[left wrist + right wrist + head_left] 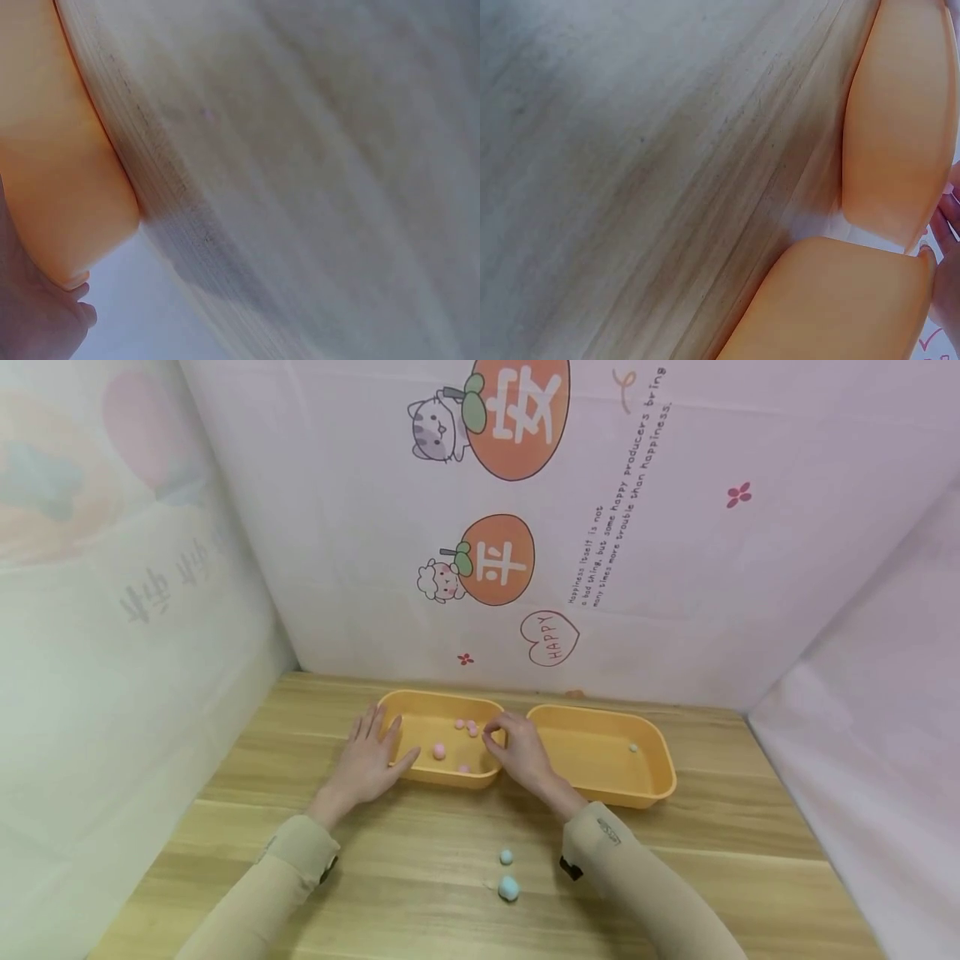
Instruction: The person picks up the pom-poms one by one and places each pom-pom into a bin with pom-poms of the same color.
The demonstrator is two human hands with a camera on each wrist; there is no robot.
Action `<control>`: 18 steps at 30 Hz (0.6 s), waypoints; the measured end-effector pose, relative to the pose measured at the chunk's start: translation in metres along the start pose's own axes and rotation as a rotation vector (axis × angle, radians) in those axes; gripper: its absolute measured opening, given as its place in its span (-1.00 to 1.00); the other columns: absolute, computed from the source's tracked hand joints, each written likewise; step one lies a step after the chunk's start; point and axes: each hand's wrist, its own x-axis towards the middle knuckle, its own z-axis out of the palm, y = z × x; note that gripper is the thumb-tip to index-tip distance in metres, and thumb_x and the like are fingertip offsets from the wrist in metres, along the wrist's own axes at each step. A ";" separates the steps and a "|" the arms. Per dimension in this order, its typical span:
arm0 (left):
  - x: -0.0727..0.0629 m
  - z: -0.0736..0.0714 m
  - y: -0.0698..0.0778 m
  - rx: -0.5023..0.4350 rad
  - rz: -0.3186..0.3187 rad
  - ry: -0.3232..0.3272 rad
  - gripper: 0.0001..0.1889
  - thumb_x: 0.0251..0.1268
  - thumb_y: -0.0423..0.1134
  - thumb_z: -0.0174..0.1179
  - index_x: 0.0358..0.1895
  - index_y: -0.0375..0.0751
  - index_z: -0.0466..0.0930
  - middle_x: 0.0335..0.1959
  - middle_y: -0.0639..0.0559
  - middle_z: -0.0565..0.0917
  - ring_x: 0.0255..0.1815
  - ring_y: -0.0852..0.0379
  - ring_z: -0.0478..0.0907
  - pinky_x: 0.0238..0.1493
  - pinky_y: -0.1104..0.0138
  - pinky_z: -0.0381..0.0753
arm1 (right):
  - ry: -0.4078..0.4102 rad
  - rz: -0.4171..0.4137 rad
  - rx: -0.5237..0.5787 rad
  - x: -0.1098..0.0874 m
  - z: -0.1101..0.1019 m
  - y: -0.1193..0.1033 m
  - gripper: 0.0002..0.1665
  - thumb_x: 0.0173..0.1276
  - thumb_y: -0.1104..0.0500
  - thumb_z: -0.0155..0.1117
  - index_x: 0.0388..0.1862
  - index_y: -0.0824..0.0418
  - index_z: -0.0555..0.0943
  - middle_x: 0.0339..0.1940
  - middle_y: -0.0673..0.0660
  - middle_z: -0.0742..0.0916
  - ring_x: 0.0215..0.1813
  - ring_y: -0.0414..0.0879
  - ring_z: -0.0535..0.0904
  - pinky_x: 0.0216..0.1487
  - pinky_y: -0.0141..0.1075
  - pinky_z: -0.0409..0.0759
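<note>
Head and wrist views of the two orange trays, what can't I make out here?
Head view: the right tray's near-left corner, covered by the right hand.
Head view: the lowest pink ball, partly hidden by the left tray's near wall.
Left wrist view: the left tray's inside, hidden by its outer wall; the left hand, cut off by the frame edge.
Right wrist view: the pink piece, too small and partly covered by fingers.

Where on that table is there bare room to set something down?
The table is bare between the left sleeve and two blue balls, and right of the right tray. It's crowded at the left tray: left hand at one end, right hand at the other.
</note>
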 end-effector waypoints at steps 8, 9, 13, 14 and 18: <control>0.001 0.000 -0.001 0.010 0.002 0.007 -0.06 0.69 0.38 -0.09 0.73 -0.37 0.21 0.82 -0.45 -0.07 0.88 -0.42 -0.21 0.86 -0.28 -0.15 | -0.018 0.032 0.004 0.004 -0.002 -0.007 -0.96 0.46 0.28 0.49 -0.23 0.25 0.78 -0.24 0.18 0.86 -0.15 0.17 0.76 -0.04 -0.02 0.75; 0.001 0.000 -0.001 0.011 0.002 0.008 -0.06 0.69 0.38 -0.09 0.73 -0.37 0.21 0.82 -0.45 -0.06 0.88 -0.42 -0.20 0.86 -0.27 -0.15 | -0.023 0.038 0.004 0.005 -0.005 -0.012 -0.95 0.46 0.29 0.49 -0.23 0.26 0.78 -0.24 0.19 0.86 -0.15 0.18 0.76 -0.05 -0.02 0.76; 0.000 0.000 0.000 0.008 0.001 0.009 -0.07 0.70 0.37 -0.09 0.73 -0.37 0.21 0.83 -0.45 -0.07 0.88 -0.41 -0.20 0.86 -0.27 -0.17 | -0.043 0.061 0.013 0.008 -0.011 -0.024 -0.93 0.46 0.30 0.49 -0.18 0.32 0.79 -0.20 0.25 0.87 -0.11 0.23 0.78 -0.03 0.05 0.79; 0.000 0.000 0.001 0.005 0.000 0.008 -0.07 0.70 0.37 -0.08 0.73 -0.37 0.21 0.83 -0.45 -0.07 0.88 -0.41 -0.21 0.86 -0.27 -0.17 | -0.044 0.065 0.012 0.007 -0.009 -0.019 -0.91 0.48 0.27 0.49 -0.16 0.31 0.79 -0.18 0.24 0.87 -0.11 0.19 0.78 -0.02 0.00 0.79; -0.001 -0.001 0.001 0.010 0.000 0.005 -0.08 0.70 0.36 -0.07 0.72 -0.37 0.22 0.82 -0.45 -0.05 0.88 -0.41 -0.20 0.86 -0.27 -0.16 | -0.042 0.087 0.021 0.003 -0.006 -0.010 -0.88 0.52 0.19 0.48 -0.09 0.24 0.82 -0.13 0.18 0.88 -0.05 0.07 0.78 0.05 -0.10 0.78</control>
